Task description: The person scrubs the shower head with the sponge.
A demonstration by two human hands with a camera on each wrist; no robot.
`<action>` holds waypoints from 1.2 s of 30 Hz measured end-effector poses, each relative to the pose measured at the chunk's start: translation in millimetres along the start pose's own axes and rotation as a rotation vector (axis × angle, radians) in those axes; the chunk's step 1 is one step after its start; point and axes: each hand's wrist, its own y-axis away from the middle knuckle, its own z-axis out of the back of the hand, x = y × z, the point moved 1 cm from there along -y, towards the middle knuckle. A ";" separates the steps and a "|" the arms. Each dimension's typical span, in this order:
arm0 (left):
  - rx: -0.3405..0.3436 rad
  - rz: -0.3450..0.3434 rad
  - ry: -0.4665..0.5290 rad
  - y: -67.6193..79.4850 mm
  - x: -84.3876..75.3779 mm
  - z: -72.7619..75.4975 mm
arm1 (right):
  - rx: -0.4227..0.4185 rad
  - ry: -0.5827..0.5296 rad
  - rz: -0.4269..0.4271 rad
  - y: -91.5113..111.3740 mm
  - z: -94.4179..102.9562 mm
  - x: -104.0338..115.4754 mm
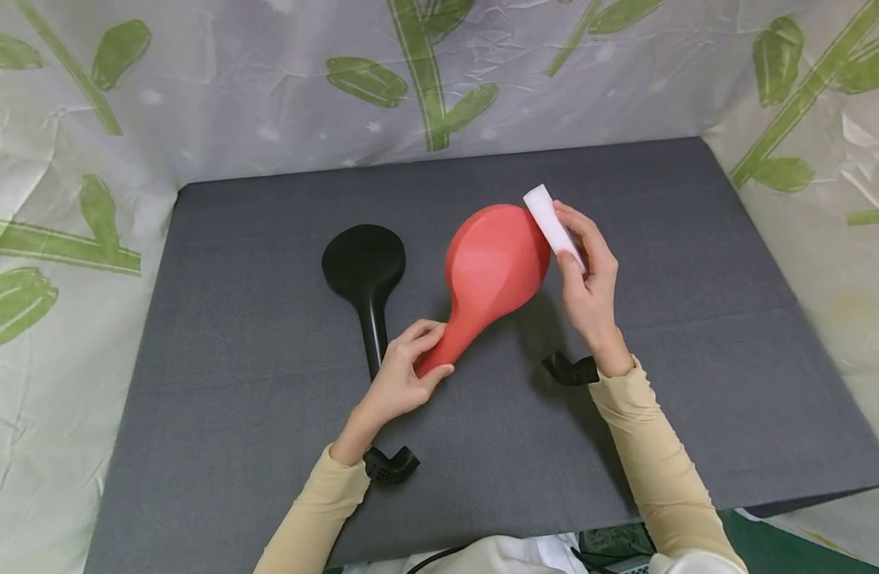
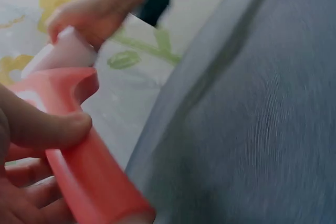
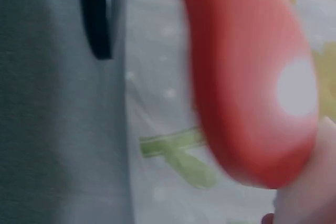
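red paddle aslant, left hand gripping handle

No text, label, brand, number or sign that you can read, neither in your head view nor in your left or right wrist view, both wrist views partly blurred.

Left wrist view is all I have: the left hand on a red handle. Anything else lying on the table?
Observer: Yes, a black paddle-shaped thing lies on the gray table, left of the red paddle.
Operator: What shape is the red paddle's far end?
Observer: Broad and rounded, as the head view shows.
Operator: Where along that end is the white block?
Observer: At its upper right edge in the head view.
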 end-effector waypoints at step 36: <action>-0.319 -0.331 -0.358 -4.9 -6.8 -6.9 | 0.176 -0.937 -0.885 45.7 -24.1 -10.1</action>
